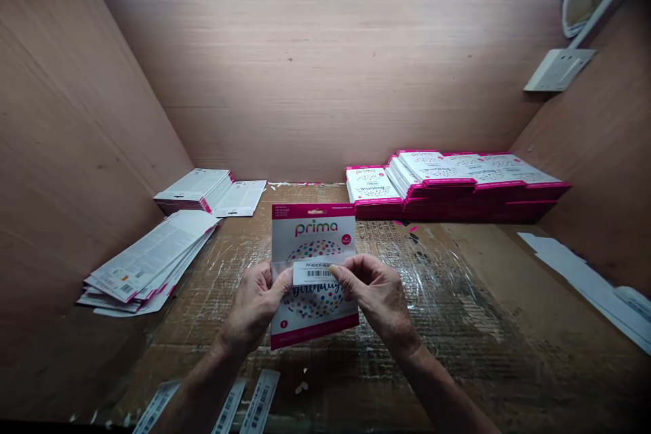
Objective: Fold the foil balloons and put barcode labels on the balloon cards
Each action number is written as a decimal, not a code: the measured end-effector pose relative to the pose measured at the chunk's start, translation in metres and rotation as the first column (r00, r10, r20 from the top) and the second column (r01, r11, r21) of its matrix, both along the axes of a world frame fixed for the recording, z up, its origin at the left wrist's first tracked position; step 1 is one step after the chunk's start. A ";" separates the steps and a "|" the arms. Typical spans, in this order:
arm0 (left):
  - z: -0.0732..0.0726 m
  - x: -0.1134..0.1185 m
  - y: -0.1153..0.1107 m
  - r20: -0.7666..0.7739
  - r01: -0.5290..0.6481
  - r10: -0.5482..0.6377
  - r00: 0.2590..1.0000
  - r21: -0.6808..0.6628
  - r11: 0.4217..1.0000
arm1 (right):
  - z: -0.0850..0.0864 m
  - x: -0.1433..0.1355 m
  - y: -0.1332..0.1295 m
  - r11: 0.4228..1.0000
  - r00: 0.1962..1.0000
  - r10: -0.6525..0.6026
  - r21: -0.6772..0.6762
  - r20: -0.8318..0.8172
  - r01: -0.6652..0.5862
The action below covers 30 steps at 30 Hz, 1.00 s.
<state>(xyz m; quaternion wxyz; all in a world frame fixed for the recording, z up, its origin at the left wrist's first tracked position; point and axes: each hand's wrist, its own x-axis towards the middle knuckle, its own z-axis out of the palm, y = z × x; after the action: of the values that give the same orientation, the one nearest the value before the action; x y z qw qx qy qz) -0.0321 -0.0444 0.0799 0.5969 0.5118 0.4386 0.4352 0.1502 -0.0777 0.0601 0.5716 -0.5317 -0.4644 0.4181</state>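
Note:
Both hands hold up a white and pink "prima" balloon packet (310, 315), printed with coloured dots and the word "birthday". Across its middle lies a white barcode label (311, 272). My left hand (257, 298) grips the packet's left edge, its thumb pressing on the label's left end. On the other side, my right hand (379, 295) pinches the label's right end between thumb and finger, close against the packet. Whether the whole label is stuck down I cannot tell. The fingers behind the packet are hidden.
Stacked packets (447, 183) stand at the back right. Packets lie face down in a pile (196, 186) at the back left and a fanned heap (152, 261) before it. Barcode strips (260, 401) lie at the front; white backing strips (584, 285) at right. Wooden walls enclose the cardboard surface (432, 352).

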 end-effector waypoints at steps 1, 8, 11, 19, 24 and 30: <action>-0.002 -0.001 0.001 0.002 0.004 -0.004 1.000 0.004 1.000 | -0.001 0.000 0.001 1.000 1.000 -0.001 0.000 0.009 0.001; -0.011 -0.004 0.004 -0.057 0.006 -0.005 0.998 0.020 1.000 | -0.003 -0.001 0.008 0.998 0.985 -0.049 0.052 0.167 0.040; -0.010 -0.004 0.004 -0.119 -0.015 0.021 0.993 0.048 0.999 | -0.004 -0.003 0.009 0.994 0.943 -0.091 0.087 0.320 0.067; -0.014 0.001 0.007 -0.088 -0.024 0.024 0.996 0.008 1.000 | -0.020 -0.006 0.021 0.955 0.907 -0.294 0.125 0.301 0.269; -0.010 0.009 0.008 0.090 0.099 -0.089 0.992 -0.120 0.988 | -0.031 -0.010 0.028 0.998 0.998 -0.019 -0.057 -0.055 0.016; -0.019 0.026 0.034 0.106 0.094 -0.079 0.991 -0.152 0.984 | -0.024 0.014 0.056 1.000 0.996 0.011 -0.027 0.089 -0.009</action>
<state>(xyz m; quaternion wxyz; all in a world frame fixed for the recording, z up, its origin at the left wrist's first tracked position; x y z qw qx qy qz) -0.0061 -0.0105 0.0614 0.6749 0.4594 0.4183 0.3981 0.1641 -0.0218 0.0360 0.5410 -0.5550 -0.4868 0.4028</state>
